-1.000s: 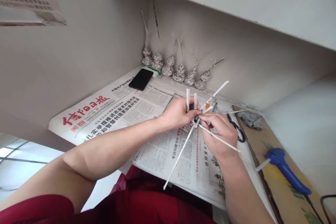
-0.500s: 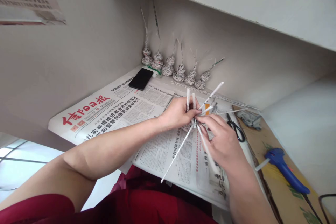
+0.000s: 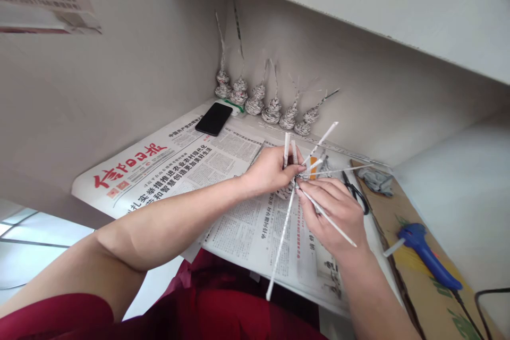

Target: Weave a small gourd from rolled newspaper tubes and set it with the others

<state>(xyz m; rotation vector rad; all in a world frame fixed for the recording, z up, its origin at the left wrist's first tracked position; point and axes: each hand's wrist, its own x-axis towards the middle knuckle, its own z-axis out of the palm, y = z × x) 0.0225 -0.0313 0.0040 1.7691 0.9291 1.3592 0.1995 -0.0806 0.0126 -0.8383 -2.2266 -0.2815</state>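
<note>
Between my hands is a small piece woven from rolled newspaper (image 3: 283, 193), partly hidden by my fingers, with several paper tubes sticking out around it. My left hand (image 3: 274, 167) is closed on its far left side, thumb pressed at the centre between upright tubes. My right hand (image 3: 330, 210) pinches at the near right side, where a paper tube (image 3: 332, 222) passes over its fingers. Another paper tube (image 3: 280, 247) points down toward my lap. The fingertips of both hands almost meet, and the exact spot they grip is covered.
Several woven paper gourds (image 3: 255, 101) stand along the back wall. A black phone (image 3: 214, 119) lies on the newspaper (image 3: 159, 162). To the right are scissors (image 3: 356, 194), a crumpled grey cloth (image 3: 376, 180) and a blue glue gun (image 3: 428, 255) on cardboard (image 3: 414, 295).
The near paper tube has swung right and points more straight down. The tube by my right hand now lies across its fingers, slanting right. My left hand stays nearly in place.
</note>
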